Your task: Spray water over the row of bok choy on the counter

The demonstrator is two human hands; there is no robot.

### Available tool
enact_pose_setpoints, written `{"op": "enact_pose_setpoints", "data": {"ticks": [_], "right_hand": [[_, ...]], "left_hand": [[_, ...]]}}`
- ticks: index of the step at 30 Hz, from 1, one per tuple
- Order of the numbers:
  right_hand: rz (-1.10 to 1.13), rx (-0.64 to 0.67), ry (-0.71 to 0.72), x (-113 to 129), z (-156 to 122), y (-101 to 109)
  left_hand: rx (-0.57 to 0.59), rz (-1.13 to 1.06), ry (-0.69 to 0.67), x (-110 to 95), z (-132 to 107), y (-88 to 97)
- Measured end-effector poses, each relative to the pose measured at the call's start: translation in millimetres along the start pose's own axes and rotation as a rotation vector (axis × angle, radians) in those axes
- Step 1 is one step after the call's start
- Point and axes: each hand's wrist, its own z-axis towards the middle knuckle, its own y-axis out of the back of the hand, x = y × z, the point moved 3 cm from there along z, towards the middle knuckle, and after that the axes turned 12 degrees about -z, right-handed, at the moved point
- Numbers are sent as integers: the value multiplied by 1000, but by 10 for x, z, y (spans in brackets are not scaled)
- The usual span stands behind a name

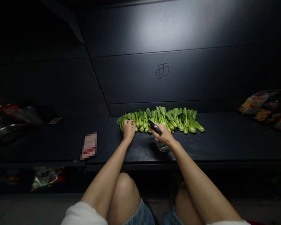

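A row of green bok choy lies side by side along the back of the dark shelf, leaves toward the back panel and pale stems toward me. My left hand is at the left end of the row, its fingers curled over the stems of one bok choy; the fingertips are partly hidden. In my right hand is a spray bottle with a black head and a clear body below the palm. The head points toward the middle of the row.
Wet drops lie on the shelf before the greens. Packaged goods stand at the far right. Leftward are a blurred pinkish card, a small card and blurred bottles. A bright packet sits lower left.
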Motion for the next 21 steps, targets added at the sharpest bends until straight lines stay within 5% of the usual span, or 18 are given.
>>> {"op": "enact_pose_setpoints", "data": {"ticks": [11,21], "right_hand": [[-14,44,35,88,37,-72],[18,-2,56,226,105,-191]], "left_hand": [[-24,-31,41,294,-60,152],[69,62,-40,231,-124,141]]}}
